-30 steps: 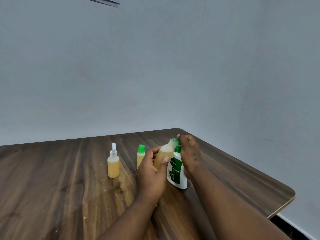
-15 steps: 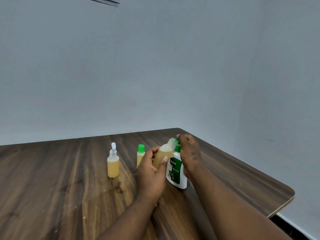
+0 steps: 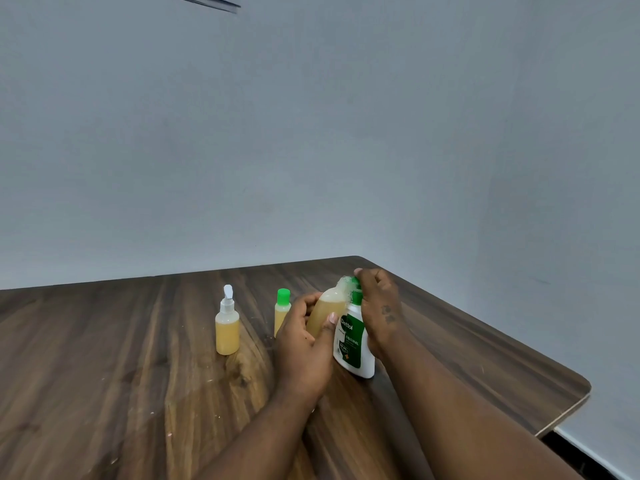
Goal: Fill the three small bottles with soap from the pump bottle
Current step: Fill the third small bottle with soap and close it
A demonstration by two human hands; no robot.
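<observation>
A white pump bottle (image 3: pixel 355 344) with a green label and green pump stands on the wooden table (image 3: pixel 104 375). My right hand (image 3: pixel 379 306) rests over its pump head. My left hand (image 3: pixel 304 341) holds a small clear bottle (image 3: pixel 327 311) of yellow soap, tilted with its open neck up against the pump nozzle. A small spray-top bottle (image 3: pixel 227 327) with yellow soap stands to the left. Another small bottle with a green cap (image 3: pixel 282 308) stands between it and my left hand, partly hidden by my fingers.
The table's right edge (image 3: pixel 519 341) and rounded near-right corner lie close to my right forearm. A grey wall rises behind the table's far edge. Small white specks dot the wood at the front left.
Both hands and the bottles stay almost where they were; the tilted small bottle remains pressed against the pump nozzle.
</observation>
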